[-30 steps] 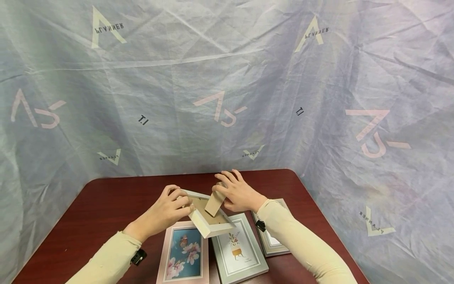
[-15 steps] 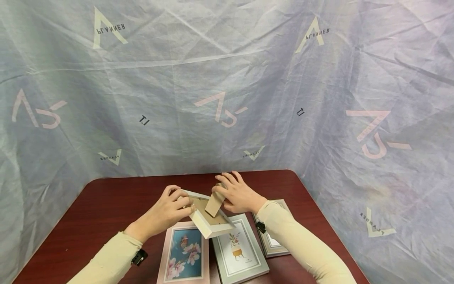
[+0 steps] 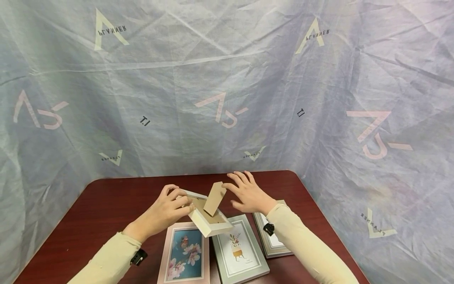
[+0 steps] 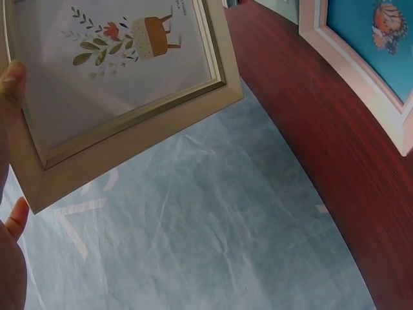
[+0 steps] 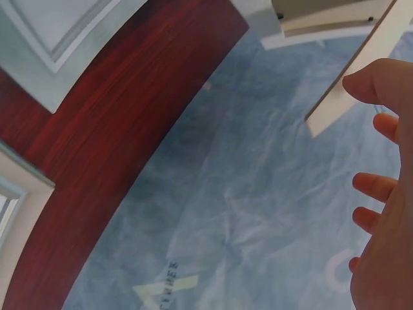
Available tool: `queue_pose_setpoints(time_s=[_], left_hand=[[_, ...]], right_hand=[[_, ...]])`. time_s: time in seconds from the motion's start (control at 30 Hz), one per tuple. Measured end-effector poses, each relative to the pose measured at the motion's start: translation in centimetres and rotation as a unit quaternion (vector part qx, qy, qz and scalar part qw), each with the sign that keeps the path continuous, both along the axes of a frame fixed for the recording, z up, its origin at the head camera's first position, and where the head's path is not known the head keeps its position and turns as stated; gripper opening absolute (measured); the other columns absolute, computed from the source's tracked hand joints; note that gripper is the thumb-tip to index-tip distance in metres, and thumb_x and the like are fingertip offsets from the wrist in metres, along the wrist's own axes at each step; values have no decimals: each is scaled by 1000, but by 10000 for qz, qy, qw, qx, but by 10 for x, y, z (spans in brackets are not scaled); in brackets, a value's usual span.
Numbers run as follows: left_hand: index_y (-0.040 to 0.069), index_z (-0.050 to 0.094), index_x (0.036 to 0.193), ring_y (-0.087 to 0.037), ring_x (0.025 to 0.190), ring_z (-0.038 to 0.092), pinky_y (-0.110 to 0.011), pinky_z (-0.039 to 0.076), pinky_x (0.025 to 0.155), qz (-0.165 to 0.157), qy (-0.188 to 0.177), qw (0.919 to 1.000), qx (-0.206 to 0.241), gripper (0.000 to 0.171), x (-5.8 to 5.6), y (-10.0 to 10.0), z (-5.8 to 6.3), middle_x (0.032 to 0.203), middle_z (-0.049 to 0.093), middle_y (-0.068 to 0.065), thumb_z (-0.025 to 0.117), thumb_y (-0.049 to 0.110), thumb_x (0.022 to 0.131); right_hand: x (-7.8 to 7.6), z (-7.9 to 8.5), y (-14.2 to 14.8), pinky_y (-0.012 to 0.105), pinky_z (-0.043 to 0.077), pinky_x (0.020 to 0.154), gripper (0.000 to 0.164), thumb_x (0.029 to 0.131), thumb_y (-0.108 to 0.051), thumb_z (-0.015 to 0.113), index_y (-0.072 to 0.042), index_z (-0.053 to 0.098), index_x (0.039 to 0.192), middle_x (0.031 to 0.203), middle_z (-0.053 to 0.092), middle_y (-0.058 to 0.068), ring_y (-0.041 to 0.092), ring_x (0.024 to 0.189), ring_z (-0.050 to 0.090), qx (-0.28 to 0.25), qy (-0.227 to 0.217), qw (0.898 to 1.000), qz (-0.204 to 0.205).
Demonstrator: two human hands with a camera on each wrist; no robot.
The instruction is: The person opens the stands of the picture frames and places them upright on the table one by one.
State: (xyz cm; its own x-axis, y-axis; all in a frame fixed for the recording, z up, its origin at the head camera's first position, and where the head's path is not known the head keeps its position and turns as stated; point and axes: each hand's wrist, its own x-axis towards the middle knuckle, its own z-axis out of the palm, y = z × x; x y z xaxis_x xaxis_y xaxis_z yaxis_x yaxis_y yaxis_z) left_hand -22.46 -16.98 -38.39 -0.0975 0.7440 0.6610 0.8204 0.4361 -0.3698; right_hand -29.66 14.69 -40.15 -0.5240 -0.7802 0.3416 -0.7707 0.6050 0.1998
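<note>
A white picture frame hangs tilted above the table, its brown back facing up. My left hand grips its left edge, thumb and fingertips at the rim. In the left wrist view, the glazed front of the picture frame shows a potted-plant print. The easel stand is swung out from the back. Beside the stand, my right hand has its fingers spread and loosely bent, the index fingertip at the stand's upper edge. In the right wrist view, the thumb overlaps the stand.
A pink frame with a blossom picture lies below on the dark red table. Next to it lies a grey-green frame with a plant print. Another pale frame is partly under the right arm. A grey cloth hangs behind.
My right hand has loosened from the stand and shifted right, uncovering more of the stand's upper end. The left hand and the picture frame have hardly moved.
</note>
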Motion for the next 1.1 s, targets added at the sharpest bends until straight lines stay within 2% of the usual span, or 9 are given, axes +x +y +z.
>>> queue_pose_setpoints(time_s=[0.3,0.53,0.73,0.9,1.1], left_hand=[[16,70,100,-21,95,57,-53,43,82,126,96,9999,62,43,1,-5,0,99,63,3,29,24,110],[18,69,101,-22,95,57,-54,42,81,239,3,9996,127,45,3,-10,0,100,64,2,26,26,110],[17,67,100,-22,94,57,-55,42,82,336,-154,9992,117,43,4,-13,0,98,64,2,26,27,109],[16,67,99,-22,91,58,-53,43,79,326,-42,9990,302,40,2,-13,1,95,65,2,30,27,110],[15,70,104,-24,91,58,-53,41,78,492,-66,9978,447,41,-1,-15,2,96,66,0,32,30,109]], right_hand=[[-3,-12,28,62,22,107,52,89,-30,66,-19,52,138,147,39,18,38,136,33,-359,-261,9985,-315],[-2,-19,47,63,21,106,52,89,-29,67,-18,52,137,147,39,18,40,135,33,-558,-428,9957,-596],[1,-20,52,63,18,107,53,88,-27,69,-18,51,137,147,38,19,40,136,31,-635,-572,9942,-646],[3,-19,52,63,18,107,52,88,-26,69,-18,51,137,147,39,20,40,136,31,-690,-568,9938,-668],[6,-20,48,64,18,106,53,87,-26,69,-17,52,135,145,40,20,41,135,32,-814,-498,9940,-534]])
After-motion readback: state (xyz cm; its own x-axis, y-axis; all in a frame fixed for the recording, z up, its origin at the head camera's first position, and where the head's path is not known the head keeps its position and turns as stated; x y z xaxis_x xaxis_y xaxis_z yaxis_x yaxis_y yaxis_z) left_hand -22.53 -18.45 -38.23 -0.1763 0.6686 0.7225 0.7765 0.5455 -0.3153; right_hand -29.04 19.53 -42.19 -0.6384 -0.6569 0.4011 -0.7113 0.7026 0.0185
